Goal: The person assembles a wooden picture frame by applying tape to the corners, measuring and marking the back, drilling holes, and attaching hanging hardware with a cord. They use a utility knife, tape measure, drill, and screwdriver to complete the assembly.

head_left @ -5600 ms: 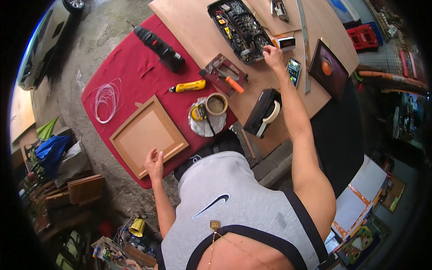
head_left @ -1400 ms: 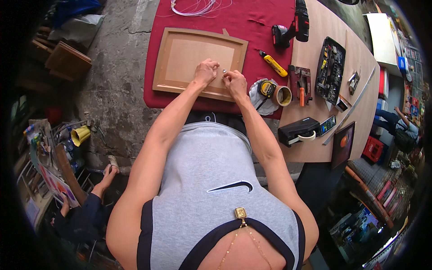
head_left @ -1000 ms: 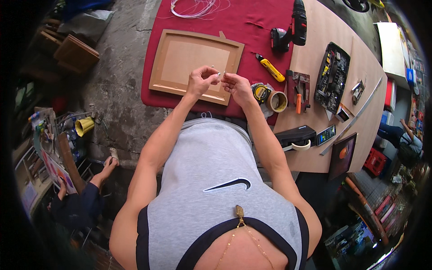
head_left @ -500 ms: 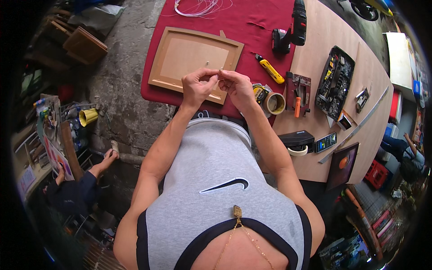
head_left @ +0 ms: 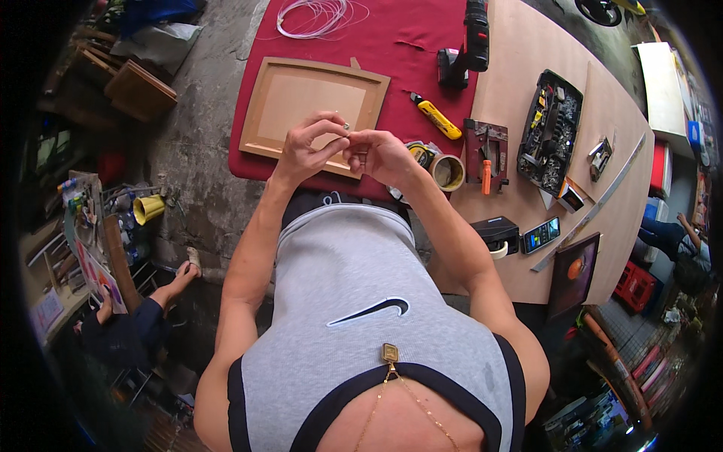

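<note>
My left hand (head_left: 309,145) and my right hand (head_left: 380,154) are raised close together above the near edge of a wooden picture frame (head_left: 310,109). The frame lies back side up on a red cloth (head_left: 410,34). A tiny metal part (head_left: 346,126) is pinched between my left thumb and fingertips. The fingers of my right hand curl beside it, and whether they touch the part is too small to tell.
On the cloth lie a coil of white wire (head_left: 316,15), a black cordless drill (head_left: 471,45) and a yellow utility knife (head_left: 437,120). The plywood table (head_left: 520,188) holds tape rolls (head_left: 446,170), a bit case (head_left: 553,128), a phone (head_left: 541,235) and a metal ruler (head_left: 595,207). Another person (head_left: 132,328) sits lower left.
My right hand came back from the bit case and the left left the table edge. Both met over the frame and have since lifted slightly off it.
</note>
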Action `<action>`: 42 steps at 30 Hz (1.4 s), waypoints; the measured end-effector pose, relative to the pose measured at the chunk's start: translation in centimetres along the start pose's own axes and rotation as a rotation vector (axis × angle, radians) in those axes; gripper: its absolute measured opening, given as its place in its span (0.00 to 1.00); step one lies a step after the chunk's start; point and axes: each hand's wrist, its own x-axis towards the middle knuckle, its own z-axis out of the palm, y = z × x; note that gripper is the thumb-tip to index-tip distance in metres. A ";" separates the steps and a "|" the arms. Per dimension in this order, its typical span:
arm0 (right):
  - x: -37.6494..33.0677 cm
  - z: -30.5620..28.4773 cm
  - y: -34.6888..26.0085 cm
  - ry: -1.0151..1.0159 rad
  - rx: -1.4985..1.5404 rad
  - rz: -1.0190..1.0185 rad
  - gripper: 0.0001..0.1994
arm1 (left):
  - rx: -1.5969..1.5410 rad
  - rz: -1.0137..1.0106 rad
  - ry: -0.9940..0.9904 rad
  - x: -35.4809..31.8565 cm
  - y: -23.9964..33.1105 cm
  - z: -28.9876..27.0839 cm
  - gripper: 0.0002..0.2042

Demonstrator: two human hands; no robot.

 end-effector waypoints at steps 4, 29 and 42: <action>0.5 -2.4 -2.2 0.451 -0.629 -0.437 0.17 | -0.496 -0.390 0.223 -2.9 -1.9 0.9 0.06; -7.9 3.7 -5.9 0.836 -0.714 -1.132 0.11 | -0.066 -0.553 -0.282 -10.7 -14.0 -0.3 0.07; -7.3 6.3 17.4 0.947 -1.069 -0.648 0.31 | 0.087 -0.263 -0.493 -9.4 -15.9 0.0 0.04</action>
